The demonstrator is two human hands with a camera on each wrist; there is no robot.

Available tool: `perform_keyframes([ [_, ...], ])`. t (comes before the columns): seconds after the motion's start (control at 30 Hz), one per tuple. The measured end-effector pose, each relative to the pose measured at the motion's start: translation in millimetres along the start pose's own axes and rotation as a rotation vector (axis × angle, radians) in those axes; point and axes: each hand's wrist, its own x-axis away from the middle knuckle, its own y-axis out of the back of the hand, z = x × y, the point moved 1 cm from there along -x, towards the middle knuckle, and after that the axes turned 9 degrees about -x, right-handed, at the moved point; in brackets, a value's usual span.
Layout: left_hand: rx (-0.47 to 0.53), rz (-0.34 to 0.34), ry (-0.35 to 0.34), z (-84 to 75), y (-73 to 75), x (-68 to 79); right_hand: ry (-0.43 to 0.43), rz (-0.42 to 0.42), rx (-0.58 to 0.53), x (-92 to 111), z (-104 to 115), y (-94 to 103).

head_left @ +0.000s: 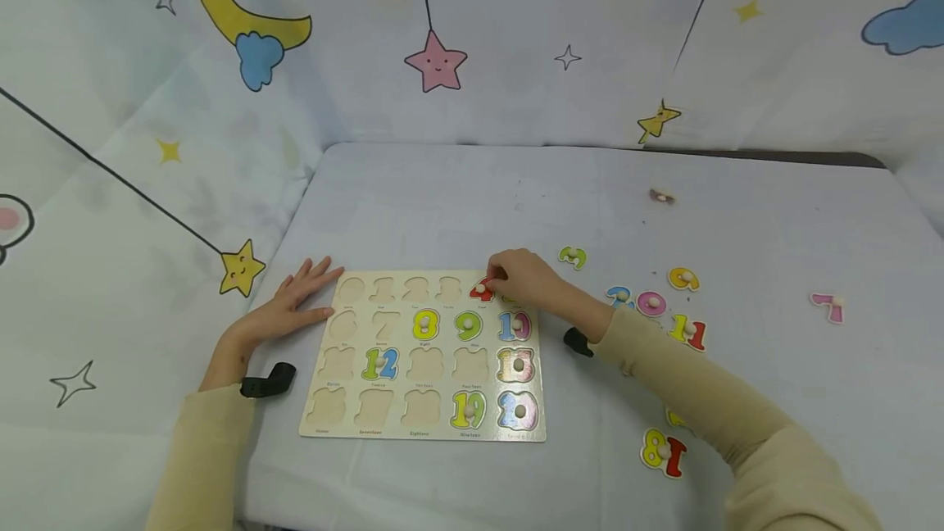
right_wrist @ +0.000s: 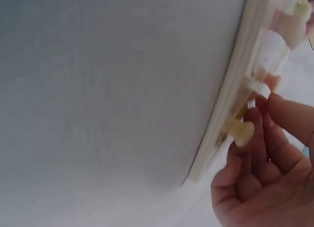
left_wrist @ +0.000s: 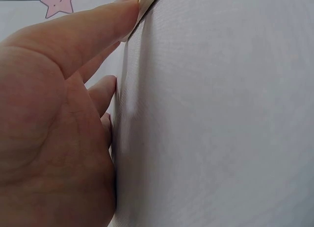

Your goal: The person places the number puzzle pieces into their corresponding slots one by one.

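Observation:
A wooden number puzzle board lies on the table, with several number pieces in its recesses, among them 8, 9, 12 and 19. My right hand pinches the red number 4 piece over the top row, thumb and fingertip together. In the right wrist view, a pale knob stands up from the board right beside my fingers. My left hand rests at the board's upper left edge, fingers spread and straight. The left wrist view shows the thumb against the board's edge.
Loose number pieces lie right of the board: a green 3, a pink 0, an 11, an 18 and a pink 7. An overturned piece lies farther back. The right forearm crosses over this side.

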Motion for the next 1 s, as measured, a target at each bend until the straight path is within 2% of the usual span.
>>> perform_keyframes([
  [0.17,0.002,0.003,0.01,1.9,-1.7,-0.3,0.027,0.027,-0.072,14,-4,16.2],
  [0.27,0.005,0.003,0.008,2.2,-1.8,-0.9,0.032,0.002,-0.08,29,-11,34.0],
  [0.47,0.004,0.003,0.007,1.4,-0.5,-0.9,-0.007,-0.096,-0.017,57,-50,74.6],
  [0.6,0.005,0.003,0.021,-7.4,2.2,0.9,-0.054,-0.125,0.014,69,-72,94.3],
  [0.7,0.0,0.002,0.023,-7.1,2.3,0.5,-0.071,-0.139,0.036,68,-85,100.2],
  [0.73,-0.002,0.002,0.023,-1.4,1.0,-0.4,-0.077,-0.141,0.04,66,-90,100.5],
  [0.83,0.003,0.005,0.02,2.1,0.1,-0.8,-0.053,-0.121,0.068,57,-98,97.5],
  [1.0,0.007,0.007,0.017,2.1,-1.0,-1.1,-0.014,-0.061,0.132,43,-95,86.5],
])
